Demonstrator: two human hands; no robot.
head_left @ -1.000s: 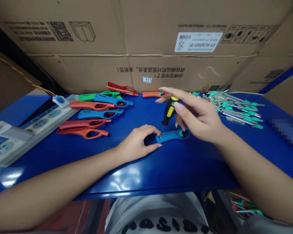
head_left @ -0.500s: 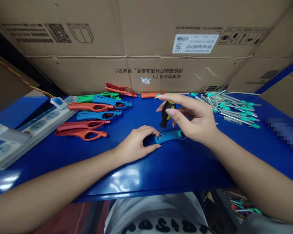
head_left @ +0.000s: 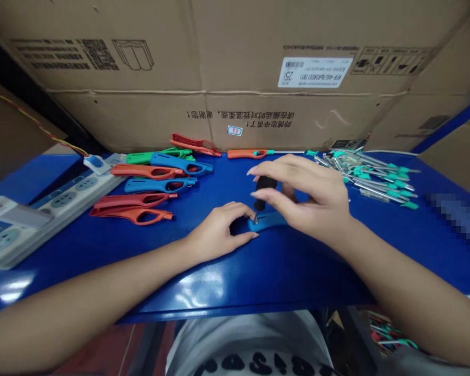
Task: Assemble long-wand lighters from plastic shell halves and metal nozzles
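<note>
A blue lighter [head_left: 267,221], the long-necked kind, lies on the table in front of me, its right part hidden behind my right hand. My left hand [head_left: 225,230] holds its left end, forefinger on top and thumb along the near side. Above that end, my right hand [head_left: 307,193] grips the dark handle of a screwdriver [head_left: 264,194] between thumb and fingers. The screwdriver stands nearly upright with its tip down by my left fingertip; whether the tip sits in a screw I cannot tell.
Several empty lighter shells [head_left: 152,185] in red, orange, blue and green lie at left beside a white power strip [head_left: 62,201]. An orange lighter [head_left: 241,153] rests at the back. Metal lighter rods with green parts [head_left: 379,175] are piled at right, before a cardboard wall [head_left: 141,115].
My right thumb and fingers have shifted round the screwdriver handle, which now shows less yellow. My left hand and the blue lighter keep their place.
</note>
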